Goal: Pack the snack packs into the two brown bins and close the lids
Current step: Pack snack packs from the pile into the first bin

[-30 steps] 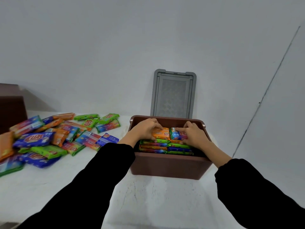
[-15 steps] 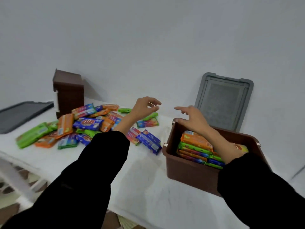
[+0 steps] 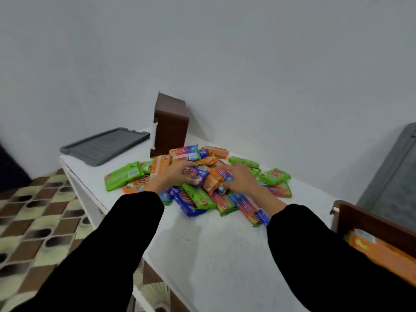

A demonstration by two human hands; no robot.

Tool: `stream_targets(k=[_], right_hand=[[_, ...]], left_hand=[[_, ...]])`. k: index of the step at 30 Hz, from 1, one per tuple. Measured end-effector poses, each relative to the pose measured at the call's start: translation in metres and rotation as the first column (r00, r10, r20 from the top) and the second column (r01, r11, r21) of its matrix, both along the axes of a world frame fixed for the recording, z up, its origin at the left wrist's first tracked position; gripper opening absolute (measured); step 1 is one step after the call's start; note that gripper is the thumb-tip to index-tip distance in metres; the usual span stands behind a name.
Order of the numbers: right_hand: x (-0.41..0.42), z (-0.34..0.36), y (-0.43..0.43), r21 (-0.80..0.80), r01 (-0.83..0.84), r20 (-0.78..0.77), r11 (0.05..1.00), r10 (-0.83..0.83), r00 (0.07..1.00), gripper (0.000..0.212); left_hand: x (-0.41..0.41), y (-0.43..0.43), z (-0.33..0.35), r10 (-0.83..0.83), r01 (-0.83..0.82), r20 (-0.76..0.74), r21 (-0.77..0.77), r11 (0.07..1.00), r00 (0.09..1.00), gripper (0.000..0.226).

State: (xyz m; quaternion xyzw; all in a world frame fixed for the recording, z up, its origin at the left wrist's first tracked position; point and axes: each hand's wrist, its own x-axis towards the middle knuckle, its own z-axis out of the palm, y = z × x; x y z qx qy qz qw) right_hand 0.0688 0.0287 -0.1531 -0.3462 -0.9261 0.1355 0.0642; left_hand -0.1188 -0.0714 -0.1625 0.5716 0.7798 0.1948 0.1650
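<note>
Near the white table's (image 3: 202,248) far edge, the left hand (image 3: 174,176) grips a blue foil snack pack (image 3: 198,173); the right hand (image 3: 239,180) rests on the heap of colourful packs (image 3: 199,199), grip unclear.

Packs (image 3: 198,200): green, orange and blue wrappers, heaped mid-worktop (image 3: 213,244); my left hand (image 3: 174,174) grips a blue pack (image 3: 195,173). Rear bin (image 3: 170,124): brown, tipped on its side. Flat lid (image 3: 103,145): grey, far left. Near bin (image 3: 371,224): open, orange packs inside. Propped lid (image 3: 396,176): grey, upright behind it.
</note>
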Motion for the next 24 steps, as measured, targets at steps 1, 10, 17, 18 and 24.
stream_targets(k=[1, 10, 17, 18, 24], right_hand=[[-0.011, -0.006, -0.001, 0.006, -0.014, 0.016, 1.000, 0.014, 1.000, 0.069], [-0.055, -0.044, -0.008, 0.187, 0.039, 0.099, 0.982, -0.059, 0.993, 0.078], [-0.035, -0.006, 0.010, 0.173, -0.038, 0.365, 0.984, -0.029, 0.931, 0.085], [-0.034, -0.003, 0.011, 0.188, -0.042, 0.412, 0.981, -0.040, 0.910, 0.086], [-0.036, -0.011, -0.001, 0.236, -0.131, 0.378, 0.963, 0.033, 0.925, 0.078]], left_hand=[[-0.005, 0.001, -0.002, -0.023, 0.022, -0.020, -0.034, 0.999, 1.000, 0.066], [-0.032, 0.015, -0.020, -0.076, 0.062, -0.210, -0.075, 0.995, 0.975, 0.070], [-0.029, 0.017, -0.015, -0.013, -0.031, -0.337, -0.126, 0.991, 0.941, 0.074], [-0.028, 0.019, -0.014, -0.019, -0.034, -0.345, -0.147, 0.989, 0.938, 0.074], [-0.023, 0.024, -0.014, -0.097, 0.079, -0.073, -0.221, 0.972, 0.993, 0.061]])
